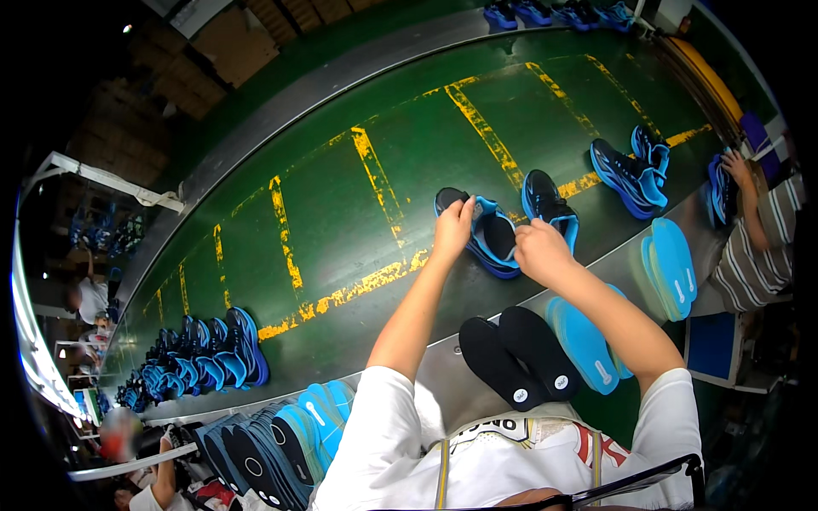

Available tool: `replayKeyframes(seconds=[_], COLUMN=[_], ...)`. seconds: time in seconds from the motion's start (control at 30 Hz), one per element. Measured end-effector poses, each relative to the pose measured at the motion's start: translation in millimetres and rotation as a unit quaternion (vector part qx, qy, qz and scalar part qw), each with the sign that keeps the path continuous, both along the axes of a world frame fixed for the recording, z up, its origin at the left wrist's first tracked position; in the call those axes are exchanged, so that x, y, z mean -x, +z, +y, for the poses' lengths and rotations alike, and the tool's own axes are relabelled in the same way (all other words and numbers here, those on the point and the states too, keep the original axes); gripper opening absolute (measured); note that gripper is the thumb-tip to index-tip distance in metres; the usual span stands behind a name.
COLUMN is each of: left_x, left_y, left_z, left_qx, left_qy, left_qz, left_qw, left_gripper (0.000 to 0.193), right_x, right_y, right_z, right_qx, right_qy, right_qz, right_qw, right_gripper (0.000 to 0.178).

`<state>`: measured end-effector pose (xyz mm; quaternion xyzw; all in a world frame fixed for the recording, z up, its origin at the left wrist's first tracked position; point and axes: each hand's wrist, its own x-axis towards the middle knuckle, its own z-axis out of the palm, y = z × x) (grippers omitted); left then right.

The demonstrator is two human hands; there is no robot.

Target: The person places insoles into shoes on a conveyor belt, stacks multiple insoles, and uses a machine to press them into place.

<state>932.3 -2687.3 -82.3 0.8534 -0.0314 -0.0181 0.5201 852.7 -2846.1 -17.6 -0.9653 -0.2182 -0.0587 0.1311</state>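
Note:
Both my hands are at a black-and-blue sneaker (497, 263) on the green belt, its opening facing me. My left hand (454, 226) pinches the collar near the tongue on the left side. My right hand (543, 250) is closed at the right edge of the collar, its fingertips partly hidden. Inside the opening shows a dark surface (499, 233); whether it is an insole I cannot tell. A matching sneaker (545, 200) lies just beyond my right hand. Nearer my body, two black insoles (520, 358) rest on the metal ledge (439, 366).
Light blue insoles (582, 341) lie under my right forearm, with more blue ones (669, 268) farther right. Stacked insoles (264, 451) stand at lower left. Another pair of sneakers (630, 175) is at right, near a co-worker's hand (738, 168). Several sneakers (230, 349) line the belt's left.

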Motion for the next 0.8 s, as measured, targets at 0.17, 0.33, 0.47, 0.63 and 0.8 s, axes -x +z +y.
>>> replayKeyframes(seconds=[0.17,0.33,0.47,0.63,0.8], left_x=[-0.1,1.5,2.1,0.8,-3.8], left_y=[-8.9,-7.7,-2.6,0.0,-1.8], left_z=[0.5,0.9,9.6,8.4,7.6], left_qx=[0.015,0.025,-0.034,-0.055,-0.048], left_qy=[-0.001,-0.010,-0.019,-0.033,-0.042], left_qz=[0.002,0.007,0.027,0.017,0.035], left_qw=[1.000,1.000,0.999,0.998,0.997], left_gripper=[0.040,0.038,0.039,0.042,0.042], right_x=[-19.1,-20.0,-16.7,-57.5,-56.3], right_y=[-56.9,-65.2,-20.8,-13.7,-58.5], right_z=[21.6,35.0,33.2,22.5,29.2], right_qx=[0.026,0.013,0.106,0.141,0.134], right_qy=[-0.063,-0.092,-0.095,0.039,0.077], right_qz=[0.088,0.110,0.148,0.342,0.197], right_qw=[0.994,0.990,0.979,0.928,0.968], right_gripper=[0.013,0.015,0.031,0.021,0.016])
